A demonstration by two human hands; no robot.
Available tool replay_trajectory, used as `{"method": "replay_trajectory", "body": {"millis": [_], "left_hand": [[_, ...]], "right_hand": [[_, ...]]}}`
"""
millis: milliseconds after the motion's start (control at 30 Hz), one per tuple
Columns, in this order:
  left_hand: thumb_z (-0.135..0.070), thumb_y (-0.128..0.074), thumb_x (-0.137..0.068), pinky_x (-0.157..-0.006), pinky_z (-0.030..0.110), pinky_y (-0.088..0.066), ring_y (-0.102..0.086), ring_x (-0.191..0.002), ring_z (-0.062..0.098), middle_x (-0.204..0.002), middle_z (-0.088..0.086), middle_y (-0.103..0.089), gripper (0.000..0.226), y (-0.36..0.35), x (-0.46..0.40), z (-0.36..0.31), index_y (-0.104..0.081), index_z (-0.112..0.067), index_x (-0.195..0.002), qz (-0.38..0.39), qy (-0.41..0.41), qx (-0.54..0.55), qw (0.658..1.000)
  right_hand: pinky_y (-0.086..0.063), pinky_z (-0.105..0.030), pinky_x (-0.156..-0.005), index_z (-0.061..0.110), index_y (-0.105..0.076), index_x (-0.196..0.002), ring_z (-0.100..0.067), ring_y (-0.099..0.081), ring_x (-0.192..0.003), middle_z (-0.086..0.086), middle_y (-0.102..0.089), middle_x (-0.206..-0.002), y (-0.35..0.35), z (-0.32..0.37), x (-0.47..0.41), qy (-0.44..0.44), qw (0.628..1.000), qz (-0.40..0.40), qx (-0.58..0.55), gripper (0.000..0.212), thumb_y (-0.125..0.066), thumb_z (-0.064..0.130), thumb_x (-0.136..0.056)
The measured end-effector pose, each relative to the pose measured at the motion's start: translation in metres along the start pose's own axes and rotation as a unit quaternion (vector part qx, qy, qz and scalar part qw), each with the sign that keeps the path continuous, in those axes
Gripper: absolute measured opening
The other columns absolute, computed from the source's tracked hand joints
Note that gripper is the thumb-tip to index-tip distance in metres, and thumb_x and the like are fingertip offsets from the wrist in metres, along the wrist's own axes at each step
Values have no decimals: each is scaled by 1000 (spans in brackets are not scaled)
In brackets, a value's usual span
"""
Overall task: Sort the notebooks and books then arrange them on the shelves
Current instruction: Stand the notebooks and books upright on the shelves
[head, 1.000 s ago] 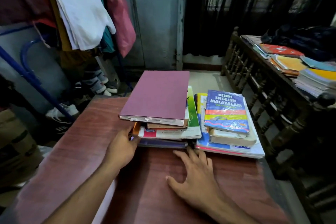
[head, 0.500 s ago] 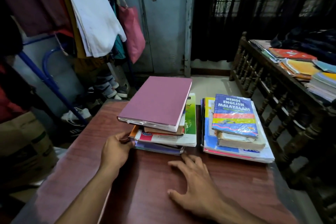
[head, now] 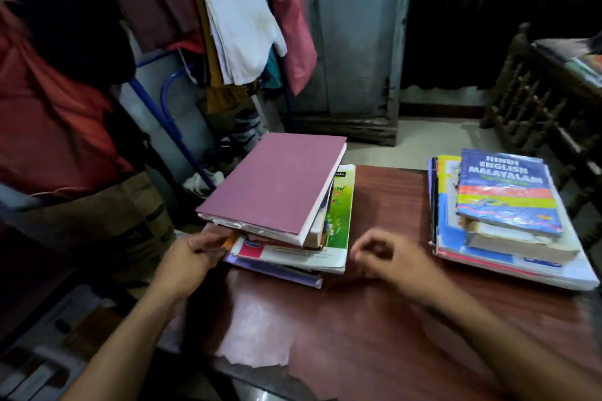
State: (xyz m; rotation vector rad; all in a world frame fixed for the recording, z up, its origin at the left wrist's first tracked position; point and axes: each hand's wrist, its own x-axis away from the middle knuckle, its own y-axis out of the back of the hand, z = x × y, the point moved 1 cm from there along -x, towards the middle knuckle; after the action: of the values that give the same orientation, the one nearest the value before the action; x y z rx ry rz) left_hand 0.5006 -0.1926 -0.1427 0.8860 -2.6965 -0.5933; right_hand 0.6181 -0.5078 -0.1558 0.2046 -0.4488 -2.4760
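Note:
Two stacks of books lie on a reddish-brown table [head: 374,335]. The left stack [head: 293,257] is topped by a plain maroon hardcover [head: 273,182], which sits tilted over a white-and-green book and a purple notebook. My left hand [head: 192,254] grips this stack's near left corner, fingers tucked between the books. My right hand [head: 387,257] hovers loosely curled just beside the stack's near right corner and holds nothing. The right stack [head: 508,257] carries a blue Hindi-English-Malayalam dictionary [head: 508,195] over a thick book and several large flat ones.
Hanging clothes [head: 234,16] and a pink bag [head: 296,39] fill a rack at the back left. A cardboard box [head: 107,225] stands left of the table. A grey metal cupboard [head: 355,42] is behind, and a dark wooden railing [head: 534,101] with more books at far right.
The left stack has slid left, opening a wide gap between the two stacks. My right hand lifted from lying flat on the table and curled beside the stack. The view turned left.

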Motion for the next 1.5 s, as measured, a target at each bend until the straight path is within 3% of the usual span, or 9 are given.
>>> {"method": "replay_trajectory", "body": {"millis": [133,267,400,533,700,1000,1133,1233,1500], "left_hand": [[-5,-44,-101,-61,24,-59,-74,-74,15,-100,16,-75,29,3,-2,-46,-71,-11,-109,-62,15,173,983],[-71,-45,-93,-90,44,-56,-74,-100,29,-110,8,-76,62,1,-10,-74,-69,-21,-120,67,78,173,979],[-47,-71,-87,-92,51,-56,-75,-94,31,-105,7,-77,42,-8,-7,-81,-64,-22,-121,132,46,92,986],[-44,-79,-81,-65,30,-57,-76,-85,18,-106,4,-75,51,-20,7,-86,-55,-18,-117,142,35,40,988],[-50,-81,-76,-72,26,-56,-74,-87,8,-107,-5,-73,59,-29,20,-92,-53,-23,-121,121,29,19,992],[-77,-73,-62,-87,44,-60,-73,-97,13,-112,-13,-73,69,-45,33,-88,-57,-40,-118,96,43,29,994],[-64,-68,-83,-88,37,-58,-73,-96,11,-104,-12,-76,43,-47,39,-99,-67,-35,-116,122,74,60,988],[-59,-70,-84,-93,50,-56,-72,-103,17,-111,-6,-75,39,-42,45,-103,-68,-36,-114,145,123,98,977],[-41,-65,-90,-76,38,-59,-74,-86,20,-109,6,-76,43,4,91,-82,-66,-20,-127,144,138,273,941]], "right_hand": [[-60,-46,-67,11,-61,-111,-30,-66,-81,-17,-66,-106,13,8,-31,-178,956,-51,-229,19,-60,25,-99],[-61,-50,-78,19,-64,-123,-33,-71,-102,-7,-73,-114,-15,16,-43,-206,942,-16,-263,43,-63,49,-93],[-57,-38,-78,23,-71,-116,-23,-73,-88,-2,-78,-99,-28,29,-47,-197,940,-26,-277,44,-53,57,-94],[-49,-33,-68,23,-77,-95,-14,-68,-62,-1,-74,-77,-22,36,-41,-196,919,-33,-340,51,-43,62,-94],[-51,-43,-99,21,-74,-116,-24,-72,-104,-7,-76,-112,-19,48,-36,-179,905,-50,-383,63,-42,70,-94],[-54,-37,-83,13,-69,-118,-22,-71,-87,-10,-76,-107,-3,56,-25,-202,901,16,-383,36,-58,38,-94],[-54,-33,-76,11,-70,-113,-20,-70,-83,-11,-76,-104,-6,60,-22,-190,912,-10,-362,28,-60,32,-95],[-56,-25,-64,12,-69,-109,-14,-71,-77,-5,-78,-95,-7,65,-16,-162,928,-24,-335,20,-63,26,-95],[-55,-35,-87,15,-63,-123,-19,-72,-102,-3,-76,-113,-24,90,13,-99,939,47,-326,55,-82,25,-72]]}}
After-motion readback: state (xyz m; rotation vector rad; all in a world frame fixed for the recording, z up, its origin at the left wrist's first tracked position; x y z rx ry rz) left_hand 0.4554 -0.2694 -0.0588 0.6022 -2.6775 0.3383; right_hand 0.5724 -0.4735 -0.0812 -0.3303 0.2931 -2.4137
